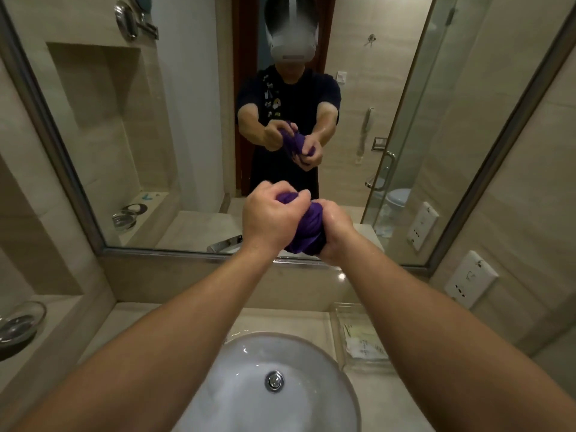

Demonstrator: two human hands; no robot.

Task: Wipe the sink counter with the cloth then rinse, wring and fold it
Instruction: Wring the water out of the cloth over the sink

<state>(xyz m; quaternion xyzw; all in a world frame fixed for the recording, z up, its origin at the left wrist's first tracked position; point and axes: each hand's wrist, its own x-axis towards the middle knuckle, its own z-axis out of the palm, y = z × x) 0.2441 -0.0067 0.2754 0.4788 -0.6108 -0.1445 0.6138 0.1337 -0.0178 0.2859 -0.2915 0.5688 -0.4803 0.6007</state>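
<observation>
Purple fabric filled the gap between the two hands: the cloth was bunched and twisted into a thick rope. It was held in the air in front of the mirror, above the desk and touching nothing on it. The left hand gripped the upper end, its fingers curled tightly over the bundle with the knuckles toward the camera. The right hand gripped the lower end just beside it, fingers wrapped round the fabric. The two fists nearly touched, and only a short twisted stretch of cloth showed between them. A wet shine lay on the back of the right hand and its wrist.

Both bare forearms reached forward over the white sink, which was sunk into the pale stone desk. A chrome drain plug sat at the bottom of the basin. To the right of the sink a clear tray holding small packets rested on the desk, and a white wall socket was fixed above it. On a ledge to the left sat a glass soap dish. The mirror repeated the grip: a person in a dark shirt, with the same purple twist between both fists.
</observation>
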